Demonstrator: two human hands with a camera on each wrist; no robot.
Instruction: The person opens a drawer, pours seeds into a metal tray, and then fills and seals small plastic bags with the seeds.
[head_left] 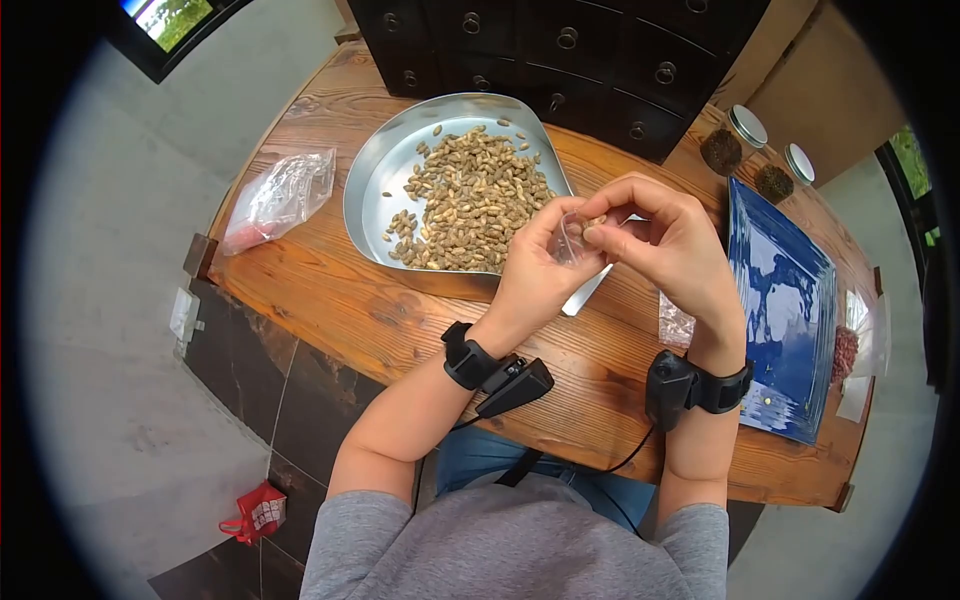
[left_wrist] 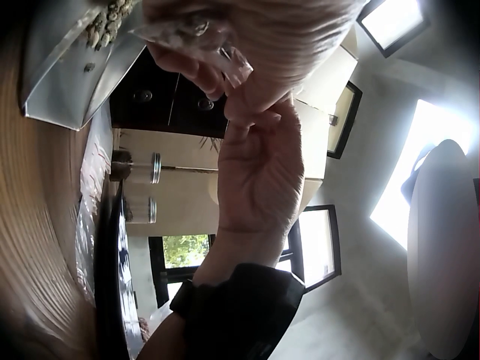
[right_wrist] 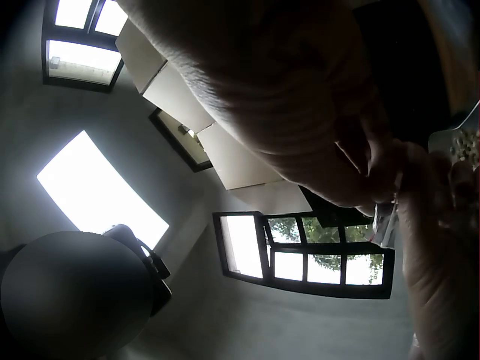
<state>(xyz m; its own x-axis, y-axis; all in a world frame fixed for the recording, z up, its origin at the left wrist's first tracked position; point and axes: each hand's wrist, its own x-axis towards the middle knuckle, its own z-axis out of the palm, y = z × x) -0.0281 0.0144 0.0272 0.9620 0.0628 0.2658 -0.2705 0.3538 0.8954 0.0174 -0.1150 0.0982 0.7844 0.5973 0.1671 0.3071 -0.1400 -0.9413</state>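
Over the table, my left hand (head_left: 532,268) holds a small clear plastic bag (head_left: 569,243) between thumb and fingers. From the other side my right hand (head_left: 680,243) pinches at the top of the same bag, its thumb and fingertips meeting the left hand's. The left wrist view shows the crinkled clear plastic (left_wrist: 202,41) close against the fingers. Part of the bag is hidden by the hands. Just beyond them lies a scoop-shaped metal pan (head_left: 362,185) with a heap of brown, oval seed-like pieces (head_left: 475,195) in it.
A clear bag with something pink inside (head_left: 285,195) lies left of the pan. To the right are a blue rectangular tray (head_left: 775,300), two lidded jars (head_left: 748,127) and a bag of reddish bits (head_left: 846,352). A dark drawer cabinet (head_left: 540,60) stands at the back.
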